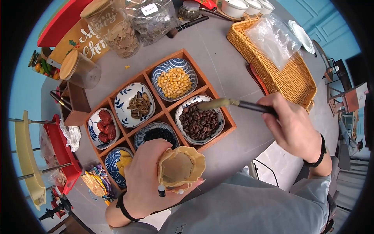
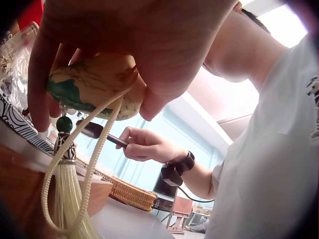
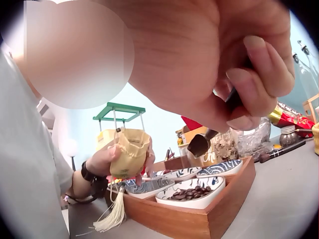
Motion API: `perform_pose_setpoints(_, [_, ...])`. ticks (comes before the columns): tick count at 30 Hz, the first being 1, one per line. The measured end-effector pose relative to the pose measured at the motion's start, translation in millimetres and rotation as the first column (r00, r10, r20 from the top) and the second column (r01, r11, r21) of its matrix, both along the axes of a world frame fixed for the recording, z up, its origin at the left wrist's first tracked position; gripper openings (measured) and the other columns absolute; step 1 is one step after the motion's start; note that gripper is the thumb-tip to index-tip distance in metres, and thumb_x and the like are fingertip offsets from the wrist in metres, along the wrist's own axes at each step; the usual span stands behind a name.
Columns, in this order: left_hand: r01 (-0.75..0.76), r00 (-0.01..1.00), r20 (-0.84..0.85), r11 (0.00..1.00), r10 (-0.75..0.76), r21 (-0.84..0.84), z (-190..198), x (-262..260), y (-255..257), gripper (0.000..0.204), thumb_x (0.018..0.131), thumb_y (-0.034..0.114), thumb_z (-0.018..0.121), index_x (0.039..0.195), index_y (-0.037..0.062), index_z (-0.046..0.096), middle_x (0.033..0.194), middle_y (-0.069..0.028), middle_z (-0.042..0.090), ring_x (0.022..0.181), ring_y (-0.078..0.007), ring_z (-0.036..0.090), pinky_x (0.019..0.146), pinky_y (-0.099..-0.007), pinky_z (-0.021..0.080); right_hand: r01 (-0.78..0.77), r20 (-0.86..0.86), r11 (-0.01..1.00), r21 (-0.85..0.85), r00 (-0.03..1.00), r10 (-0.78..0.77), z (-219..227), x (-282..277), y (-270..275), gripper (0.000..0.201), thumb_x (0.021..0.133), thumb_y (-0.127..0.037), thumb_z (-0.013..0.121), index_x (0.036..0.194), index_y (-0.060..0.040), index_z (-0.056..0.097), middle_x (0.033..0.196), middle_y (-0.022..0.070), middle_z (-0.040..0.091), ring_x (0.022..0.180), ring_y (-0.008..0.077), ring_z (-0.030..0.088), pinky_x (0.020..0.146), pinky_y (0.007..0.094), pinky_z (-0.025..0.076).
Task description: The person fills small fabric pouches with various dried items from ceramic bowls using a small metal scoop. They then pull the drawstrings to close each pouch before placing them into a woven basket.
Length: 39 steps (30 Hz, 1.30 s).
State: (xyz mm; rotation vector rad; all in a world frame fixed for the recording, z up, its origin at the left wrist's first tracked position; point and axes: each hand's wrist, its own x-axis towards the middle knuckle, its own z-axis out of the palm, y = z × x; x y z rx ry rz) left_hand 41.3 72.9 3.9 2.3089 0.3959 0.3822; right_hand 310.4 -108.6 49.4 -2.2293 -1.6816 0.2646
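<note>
In the head view my left hand (image 1: pixel 146 177) grips a cream drawstring pouch (image 1: pixel 181 165), its mouth held open and upward. A green pattern and a pale tassel (image 2: pixel 70 194) show on it in the left wrist view. My right hand (image 1: pixel 290 126) holds a small spoon (image 1: pixel 249 105) by its dark handle. The spoon's bowl overlaps a dish of coffee beans (image 1: pixel 200 121) in the head view. That dish sits in a wooden compartment tray (image 1: pixel 230 132), with dishes of corn kernels (image 1: pixel 175 82), seeds in shells (image 1: pixel 139 106), red dates (image 1: pixel 106 126), black grains (image 1: pixel 156 132) and yellow pieces (image 1: pixel 124 160).
A wicker basket (image 1: pixel 272 74) with a clear plastic bag (image 1: pixel 272 39) in it stands at the right. Lidded jars (image 1: pixel 83 74), a bag of dried leaves (image 1: pixel 152 19) and a brush (image 1: pixel 187 26) are at the back. Red and yellow racks (image 1: pixel 64 156) stand left.
</note>
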Motion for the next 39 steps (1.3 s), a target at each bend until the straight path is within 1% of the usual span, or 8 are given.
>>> perform_pose_setpoints(9, [0.001, 0.995, 0.100, 0.985, 0.016, -0.175, -9, 6, 1, 0.079, 0.066, 0.028, 0.099, 0.124, 0.0035, 0.052, 0.112, -0.0125, 0.056, 0.098, -0.0274, 0.060, 0.084, -0.0353, 0.050, -0.167, 0.382, 0.980, -0.111, 0.903, 0.198, -5, -9, 16, 0.029, 0.083, 0.002, 0.071, 0.110, 0.0005, 0.060, 0.086, 0.0117, 0.061, 0.074, 0.0288, 0.068, 0.060, 0.0406, 0.053])
perform_pose_setpoints(12, [-0.033, 0.992, 0.111, 0.964, 0.064, -0.266, -11, 9, 5, 0.073, 0.067, 0.021, 0.097, 0.123, 0.0045, 0.053, 0.113, -0.0121, 0.056, 0.100, -0.0280, 0.060, 0.087, -0.0346, 0.050, -0.221, 0.487, 0.975, -0.015, 0.850, 0.200, -7, -11, 24, 0.025, 0.078, -0.006, 0.060, 0.103, -0.0027, 0.060, 0.084, 0.0078, 0.054, 0.072, 0.0250, 0.065, 0.058, 0.0373, 0.053])
perform_pose_setpoints(14, [0.006, 0.998, 0.058, 0.979, 0.006, -0.202, -16, 5, 11, 0.092, 0.070, 0.028, 0.099, 0.138, 0.0045, 0.041, 0.126, -0.0071, 0.053, 0.113, -0.0153, 0.059, 0.096, -0.0298, 0.050, -0.213, 0.471, 0.977, 0.009, 0.863, 0.183, -3, -12, 28, 0.026, 0.080, -0.005, 0.062, 0.105, -0.0022, 0.065, 0.088, 0.0090, 0.056, 0.076, 0.0266, 0.067, 0.061, 0.0368, 0.054])
perform_pose_setpoints(21, [-0.030, 0.993, 0.101, 0.953, 0.063, -0.302, -21, 6, 16, 0.102, 0.064, 0.024, 0.101, 0.142, 0.0062, 0.038, 0.128, -0.0047, 0.052, 0.115, -0.0126, 0.059, 0.096, -0.0283, 0.050, -0.184, 0.348, 0.983, 0.027, 0.923, 0.164, -12, -4, 39, 0.016, 0.084, 0.002, 0.070, 0.100, 0.0008, 0.070, 0.092, 0.0112, 0.062, 0.081, 0.0317, 0.067, 0.068, 0.0422, 0.054])
perform_pose_setpoints(30, [-0.042, 0.999, 0.018, 0.975, 0.047, -0.219, -12, 3, 11, 0.102, 0.062, 0.025, 0.102, 0.138, 0.0051, 0.038, 0.124, -0.0062, 0.056, 0.111, -0.0148, 0.061, 0.095, -0.0293, 0.051, -0.204, 0.097, 0.978, -0.045, 0.973, 0.207, -19, 5, 46, 0.015, 0.087, -0.004, 0.068, 0.102, -0.0008, 0.064, 0.093, 0.0142, 0.063, 0.091, 0.0364, 0.064, 0.076, 0.0455, 0.051])
perform_pose_setpoints(31, [-0.067, 0.998, -0.010, 0.910, 0.069, -0.409, -15, 2, 8, 0.096, 0.063, 0.023, 0.102, 0.136, 0.0051, 0.041, 0.123, -0.0070, 0.057, 0.111, -0.0150, 0.062, 0.094, -0.0299, 0.051, -0.202, 0.063, 0.978, -0.046, 0.977, 0.205, -20, 6, 47, 0.017, 0.087, -0.002, 0.068, 0.103, -0.0002, 0.064, 0.093, 0.0152, 0.062, 0.090, 0.0374, 0.063, 0.077, 0.0457, 0.050])
perform_pose_setpoints(35, [-0.037, 0.999, -0.042, 0.962, 0.026, -0.272, 0, 6, 1, 0.080, 0.070, 0.030, 0.096, 0.130, 0.0038, 0.049, 0.112, -0.0152, 0.063, 0.099, -0.0310, 0.069, 0.085, -0.0355, 0.055, -0.223, 0.018, 0.973, -0.051, 0.974, 0.224, -22, 8, 48, 0.015, 0.088, -0.003, 0.068, 0.102, 0.0000, 0.064, 0.092, 0.0156, 0.062, 0.089, 0.0375, 0.062, 0.077, 0.0458, 0.050])
perform_pose_setpoints(39, [-0.023, 0.999, -0.037, 0.985, 0.017, -0.173, 4, 5, 0, 0.081, 0.069, 0.030, 0.097, 0.129, 0.0018, 0.049, 0.111, -0.0149, 0.062, 0.096, -0.0294, 0.069, 0.083, -0.0346, 0.055, -0.231, -0.012, 0.973, -0.013, 0.973, 0.231, -30, 12, 48, 0.013, 0.089, -0.004, 0.068, 0.101, -0.0002, 0.065, 0.091, 0.0152, 0.062, 0.088, 0.0367, 0.062, 0.075, 0.0457, 0.050])
